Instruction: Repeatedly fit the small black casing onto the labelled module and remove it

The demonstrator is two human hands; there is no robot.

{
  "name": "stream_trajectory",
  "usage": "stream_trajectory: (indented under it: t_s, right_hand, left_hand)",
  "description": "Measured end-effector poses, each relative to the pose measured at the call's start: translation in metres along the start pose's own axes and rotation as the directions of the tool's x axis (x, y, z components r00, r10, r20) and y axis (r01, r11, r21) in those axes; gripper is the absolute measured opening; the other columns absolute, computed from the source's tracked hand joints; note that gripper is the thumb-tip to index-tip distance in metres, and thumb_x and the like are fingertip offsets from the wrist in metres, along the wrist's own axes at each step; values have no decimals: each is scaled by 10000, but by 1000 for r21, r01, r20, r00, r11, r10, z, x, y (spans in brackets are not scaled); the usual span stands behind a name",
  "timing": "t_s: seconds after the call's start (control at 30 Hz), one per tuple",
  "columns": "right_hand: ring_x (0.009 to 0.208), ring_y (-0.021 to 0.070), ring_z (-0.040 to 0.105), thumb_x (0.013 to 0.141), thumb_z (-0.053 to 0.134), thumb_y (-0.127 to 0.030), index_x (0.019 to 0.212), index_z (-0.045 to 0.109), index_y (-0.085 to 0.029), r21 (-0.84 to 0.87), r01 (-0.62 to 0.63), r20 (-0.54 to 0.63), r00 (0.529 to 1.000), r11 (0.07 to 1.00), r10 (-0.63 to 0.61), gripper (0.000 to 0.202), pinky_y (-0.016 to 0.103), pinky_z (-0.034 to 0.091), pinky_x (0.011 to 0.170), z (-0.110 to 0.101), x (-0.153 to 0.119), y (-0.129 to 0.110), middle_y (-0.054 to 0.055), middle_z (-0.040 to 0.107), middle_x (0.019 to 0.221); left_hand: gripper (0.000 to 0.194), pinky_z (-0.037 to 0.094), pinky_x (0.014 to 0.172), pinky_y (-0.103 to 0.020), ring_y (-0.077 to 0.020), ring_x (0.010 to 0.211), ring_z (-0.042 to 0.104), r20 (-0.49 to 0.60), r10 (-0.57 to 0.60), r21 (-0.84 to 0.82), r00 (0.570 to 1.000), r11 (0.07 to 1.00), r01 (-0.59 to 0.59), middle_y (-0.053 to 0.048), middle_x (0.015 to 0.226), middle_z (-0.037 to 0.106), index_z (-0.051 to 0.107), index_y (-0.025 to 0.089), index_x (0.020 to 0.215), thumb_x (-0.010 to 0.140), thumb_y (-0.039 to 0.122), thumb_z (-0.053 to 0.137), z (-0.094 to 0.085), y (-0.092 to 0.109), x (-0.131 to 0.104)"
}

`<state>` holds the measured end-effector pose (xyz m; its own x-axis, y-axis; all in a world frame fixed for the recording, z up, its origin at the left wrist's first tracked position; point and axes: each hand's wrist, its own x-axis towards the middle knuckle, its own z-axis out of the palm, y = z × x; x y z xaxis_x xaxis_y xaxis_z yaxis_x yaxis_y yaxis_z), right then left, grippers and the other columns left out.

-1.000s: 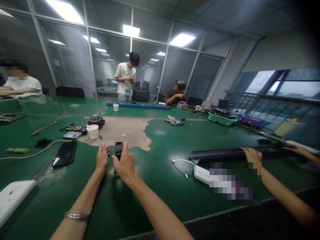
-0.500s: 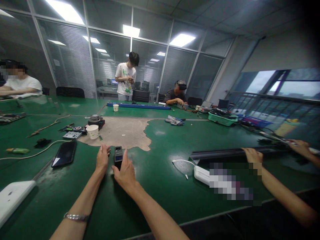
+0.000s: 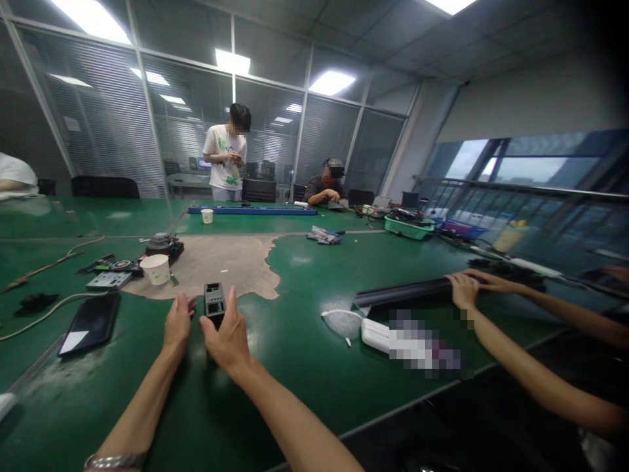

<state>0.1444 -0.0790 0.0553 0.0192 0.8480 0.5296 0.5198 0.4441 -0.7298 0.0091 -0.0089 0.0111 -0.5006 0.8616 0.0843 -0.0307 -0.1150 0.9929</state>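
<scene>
A small dark box-shaped device (image 3: 214, 300) with square openings on its face stands on the green table (image 3: 304, 400). My right hand (image 3: 228, 334) grips it between thumb and fingers from the near side. Just left of the device is my left hand (image 3: 177, 322), holding nothing, its fingers slightly curled and apart. A silver bracelet is on my left wrist. Beyond my left hand is a paper cup (image 3: 156, 269), and a black phone (image 3: 91, 322) lies farther left.
At right, another person's hands (image 3: 464, 288) rest on a long black bar (image 3: 407, 295). A white power strip (image 3: 376, 335) with a cable lies nearer. Farther back are gloves (image 3: 323, 235), a green basket (image 3: 407, 227), a blue bar (image 3: 253, 210) and two people.
The view has turned to the right, so things sit farther left. The device's face shows different openings, so its tilt has changed. The other person's hands are now closer together on the black bar.
</scene>
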Motion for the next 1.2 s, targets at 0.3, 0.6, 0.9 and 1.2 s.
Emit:
stream_trajectory:
  t_s: [0.3, 0.6, 0.9, 1.2]
  right_hand:
    - [1157, 259, 514, 765, 618, -255, 1430, 147, -95, 2, -7, -80, 997, 1000, 7, 831, 372, 420, 958, -55, 18, 40, 163, 527, 1267]
    - [1120, 268, 545, 766, 593, -256, 1430, 161, -86, -119, -107, -58, 993, 987, 101, 810, 366, 436, 930, -64, 6, 69, 174, 543, 1245]
    - [1254, 281, 408, 744, 630, -318, 1418, 173, -39, -153, -78, -32, 997, 985, 74, 861, 391, 342, 1025, -63, -2, 82, 205, 412, 1362]
    - [1100, 243, 559, 817, 571, -334, 1416, 218, -106, 8, -53, -27, 998, 999, 53, 731, 350, 435, 932, -55, 11, 41, 146, 566, 1223]
  left_hand:
    - [598, 416, 927, -400, -224, 1062, 571, 54, -17, -40, 998, 999, 20, -126, 1190, 590, 491, 168, 1280, 841, 562, 393, -2, -4, 1]
    - [450, 413, 936, -390, -215, 1105, 546, 104, 39, -29, 994, 999, -36, -81, 1237, 573, 611, 196, 1170, 830, 409, 407, -7, -6, 1]
    - [491, 431, 899, -406, -214, 1073, 568, 19, -5, -68, 1000, 998, 7, -102, 1229, 576, 530, 222, 1251, 861, 480, 380, -2, 2, -1]
    - [649, 450, 874, -389, -229, 1040, 586, 3, 9, -75, 1000, 997, -9, -152, 1232, 560, 442, 185, 1284, 839, 638, 307, -2, -1, 0]
